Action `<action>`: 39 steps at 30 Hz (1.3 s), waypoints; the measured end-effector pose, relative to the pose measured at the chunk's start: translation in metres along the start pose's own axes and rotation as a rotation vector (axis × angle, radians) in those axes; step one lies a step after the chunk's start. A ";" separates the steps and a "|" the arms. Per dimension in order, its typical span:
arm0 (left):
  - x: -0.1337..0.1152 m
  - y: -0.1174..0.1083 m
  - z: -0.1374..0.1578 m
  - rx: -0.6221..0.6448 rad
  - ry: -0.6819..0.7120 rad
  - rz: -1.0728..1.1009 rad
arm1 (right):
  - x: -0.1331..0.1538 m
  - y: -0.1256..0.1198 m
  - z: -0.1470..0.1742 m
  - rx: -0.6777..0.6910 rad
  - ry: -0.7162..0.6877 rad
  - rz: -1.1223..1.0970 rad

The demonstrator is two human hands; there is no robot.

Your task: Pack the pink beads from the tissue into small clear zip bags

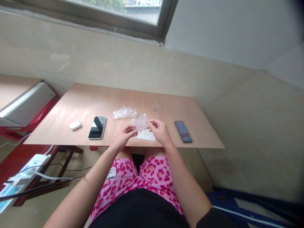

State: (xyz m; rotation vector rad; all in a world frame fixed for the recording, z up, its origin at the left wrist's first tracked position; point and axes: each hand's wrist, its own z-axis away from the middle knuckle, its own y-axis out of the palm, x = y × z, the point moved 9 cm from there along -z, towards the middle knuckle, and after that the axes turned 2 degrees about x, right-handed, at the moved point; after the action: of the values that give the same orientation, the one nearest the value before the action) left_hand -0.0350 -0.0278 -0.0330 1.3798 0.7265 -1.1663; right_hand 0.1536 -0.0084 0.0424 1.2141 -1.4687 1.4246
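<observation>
Whitish flat item [147,135] near front edge of table [71,104]; just beyond, left hand [125,135] and right hand [159,130], each grip pinching one clear plastic bag [141,122] between them. Behind: crumpled clear plastic [124,113], then small clear bag [156,106] farther back

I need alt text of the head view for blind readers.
The left hand and right hand hold a small clear plastic bag over a brown wooden table; to the left lie a dark-screened phone and white rounded case.
</observation>
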 end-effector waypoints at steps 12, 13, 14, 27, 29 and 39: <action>0.009 -0.003 -0.002 -0.028 -0.076 0.096 | 0.002 0.001 -0.001 -0.004 -0.022 -0.024; 0.010 -0.003 -0.002 -0.032 -0.075 0.121 | 0.003 0.001 -0.001 0.002 -0.027 -0.031; 0.011 -0.003 -0.003 -0.035 -0.074 0.138 | 0.005 0.003 0.000 0.011 -0.035 -0.034; -0.037 -0.023 0.008 -0.264 0.298 -0.489 | 0.027 0.012 0.008 0.057 -0.172 0.168; -0.054 -0.008 0.017 -0.190 0.434 -0.685 | 0.025 0.021 0.010 0.104 -0.169 0.191; -0.050 0.009 0.018 -0.047 0.409 -0.708 | 0.034 0.062 0.030 0.337 -0.222 0.278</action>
State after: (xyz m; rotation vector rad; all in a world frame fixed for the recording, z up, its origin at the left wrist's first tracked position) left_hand -0.0470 -0.0367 0.0191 1.3739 1.6155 -1.3929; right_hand 0.0880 -0.0465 0.0536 1.4537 -1.6423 1.8295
